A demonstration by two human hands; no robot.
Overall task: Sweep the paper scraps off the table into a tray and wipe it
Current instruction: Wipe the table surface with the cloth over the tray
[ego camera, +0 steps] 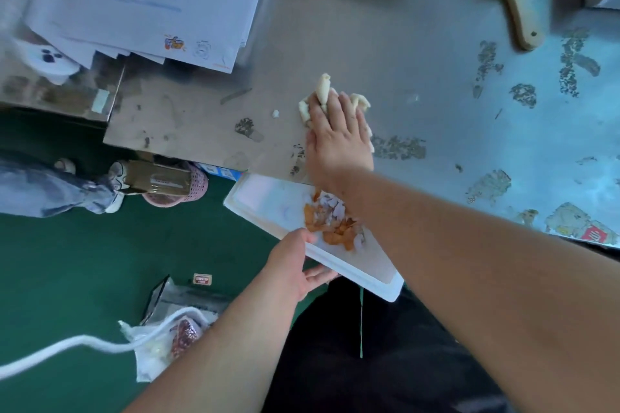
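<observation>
My right hand (339, 134) is pressed flat on the rag (322, 88); best to pull toward 6 o'clock, while my left hand (295, 261) grips the tray (261, 201) at the bench (402, 43) edge.

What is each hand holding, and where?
Left hand grips the white tray by its near rim, thumb on top. Right hand presses a crumpled cloth onto the table.

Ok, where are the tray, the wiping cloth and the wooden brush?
tray (265, 208): head view, bare white floor near its left corner.
wiping cloth (324, 88): head view, folded end sticking up.
wooden brush (518, 10): head view, middle of handle.
</observation>
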